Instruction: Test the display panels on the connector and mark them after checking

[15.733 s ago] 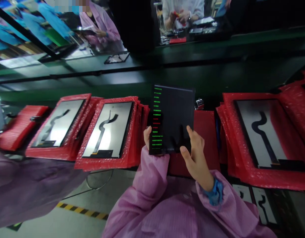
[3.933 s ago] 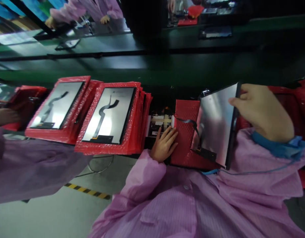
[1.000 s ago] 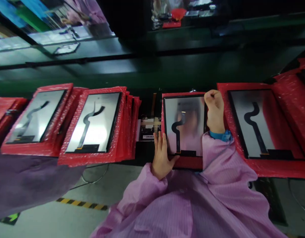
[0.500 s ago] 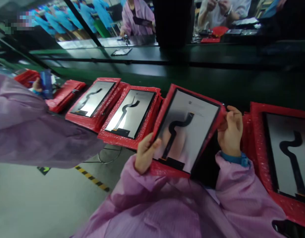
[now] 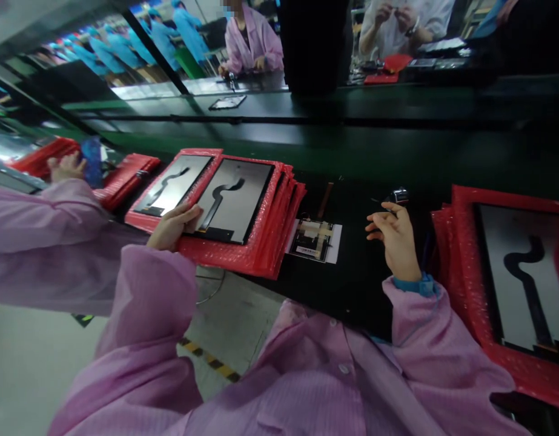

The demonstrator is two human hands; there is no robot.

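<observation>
My left hand [image 5: 174, 225] is closed on the left edge of a display panel [image 5: 236, 203] with a dark, wavy flex cable, lying on a red bubble-wrap bag. This panel and bag sit on top of a stack of red bubble-wrap bags [image 5: 279, 242]. Over the dark bench, my right hand [image 5: 395, 239] is raised with its fingers loosely bent and apart, and no object shows in it. Just behind its fingertips is a small shiny metal item [image 5: 400, 195]. Between the hands lies a small circuit board with tan tape [image 5: 313, 239] on a white sheet.
Another panel in red wrap [image 5: 529, 272] tops a stack at right. Left of my hand is a further panel [image 5: 172, 181]. A co-worker's hand [image 5: 68, 166] rests by red bags at far left. A dark ledge [image 5: 397, 139] runs behind the bench; people work beyond it.
The wrapped panel that both hands held up has moved left and down onto the stack. My right hand has let go of it. The small circuit board now shows.
</observation>
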